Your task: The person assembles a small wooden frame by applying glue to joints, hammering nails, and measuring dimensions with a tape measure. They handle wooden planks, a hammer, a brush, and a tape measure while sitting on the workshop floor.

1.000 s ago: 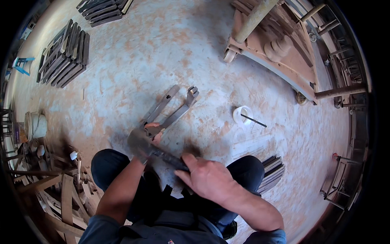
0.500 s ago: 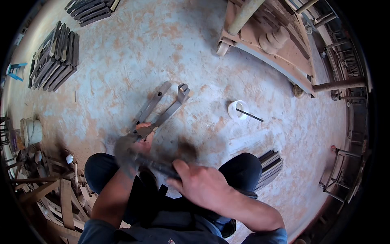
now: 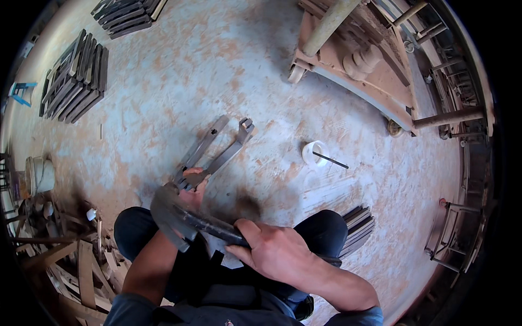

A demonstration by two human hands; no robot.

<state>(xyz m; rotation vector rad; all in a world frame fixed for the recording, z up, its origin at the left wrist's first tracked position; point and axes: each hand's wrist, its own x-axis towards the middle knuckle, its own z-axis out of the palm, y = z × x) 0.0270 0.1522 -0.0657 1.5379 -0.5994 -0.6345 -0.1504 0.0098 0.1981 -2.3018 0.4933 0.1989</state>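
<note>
My right hand (image 3: 277, 251) is closed around the dark handle of a claw hammer (image 3: 209, 224). Its metal head lies over my left forearm, hiding the wrist and part of the wood there. Between my knees, my left hand (image 3: 194, 191) is wrapped round the near end of a grey wooden piece. That wood runs away from me as two arms: a straight bar (image 3: 204, 144) and a curved bar (image 3: 227, 154) with a notched far end. The exact joint between them is covered by my fingers and the hammer head.
To the right stands a white pot (image 3: 308, 157) with a dark stick in it. Dark slats (image 3: 357, 231) lie by my right knee. Stacked wooden frames (image 3: 76, 81) stand far left, scrap wood (image 3: 84, 271) near left. A wheeled wooden cart (image 3: 375, 95) is at far right.
The hammer head, blurred before, is now sharp and slightly lower and closer to me. My left hand keeps its hold on the wood. The view has shifted slightly.
</note>
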